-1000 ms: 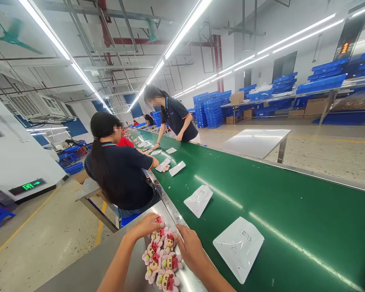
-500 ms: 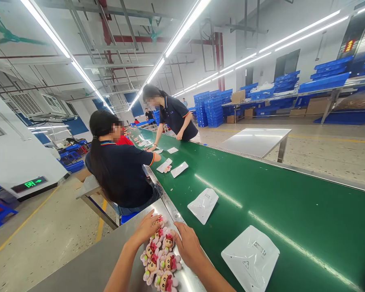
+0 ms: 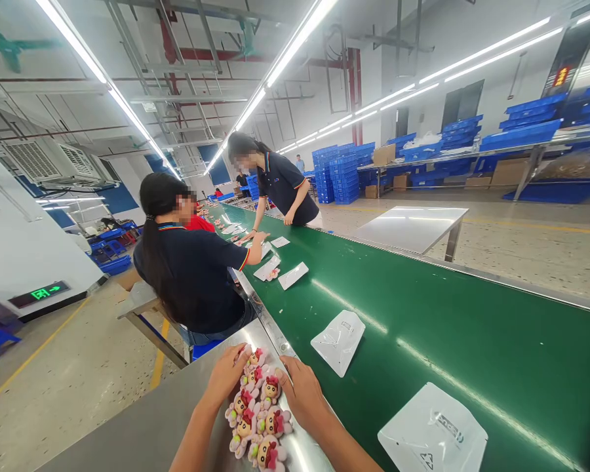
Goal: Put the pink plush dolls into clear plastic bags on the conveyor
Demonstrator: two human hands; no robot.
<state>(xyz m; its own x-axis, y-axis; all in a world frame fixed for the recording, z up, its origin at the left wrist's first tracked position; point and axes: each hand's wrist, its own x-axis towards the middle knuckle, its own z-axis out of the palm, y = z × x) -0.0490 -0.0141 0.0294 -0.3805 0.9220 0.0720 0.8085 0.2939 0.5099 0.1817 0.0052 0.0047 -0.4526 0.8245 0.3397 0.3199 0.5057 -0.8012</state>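
At lower centre, plush dolls point(image 3: 270, 421) are bunched on a metal table point(image 3: 177, 406) between left hand point(image 3: 227, 372) and right hand point(image 3: 302, 393), both loosely curved; firm grip undetermined. Light, soft handling is expected; grasp best taken around the bodies.

Plush dolls point(image 3: 258, 413): pink and white, dark-eyed faces, reddish-pink tops. Clustered in two uneven columns on bare metal. Several face up, packed touching.
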